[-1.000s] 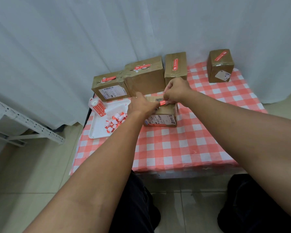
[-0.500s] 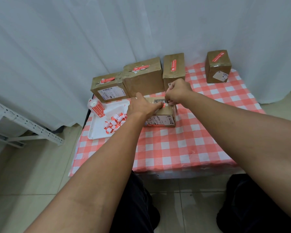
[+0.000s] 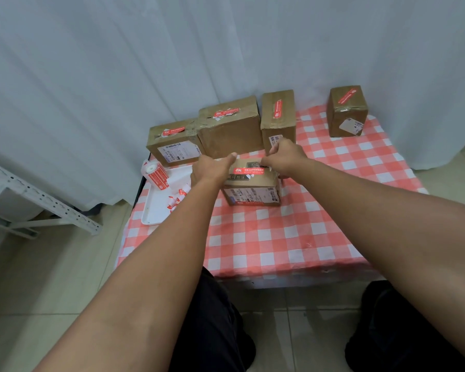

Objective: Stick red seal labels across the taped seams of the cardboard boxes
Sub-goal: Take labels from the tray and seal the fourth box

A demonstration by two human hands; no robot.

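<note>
Change: both hands are spreading apart, uncovering red seal label (image 3: 249, 170) lying flat on front box (image 3: 253, 187).
Left hand (image 3: 212, 167): released, fingers resting on box.
Right hand (image 3: 286, 157): grip state, cannot tell.

A red-and-white checked tablecloth (image 3: 274, 237) covers the table. On it stand 5 brown cardboard boxes (image 3: 253, 187), each bearing a red seal label with white print (image 3: 249, 170). The white plastic tray (image 3: 156, 210) holds red-and-white label scraps (image 3: 176, 201). A plain white curtain (image 3: 118, 76) hangs behind.
</note>
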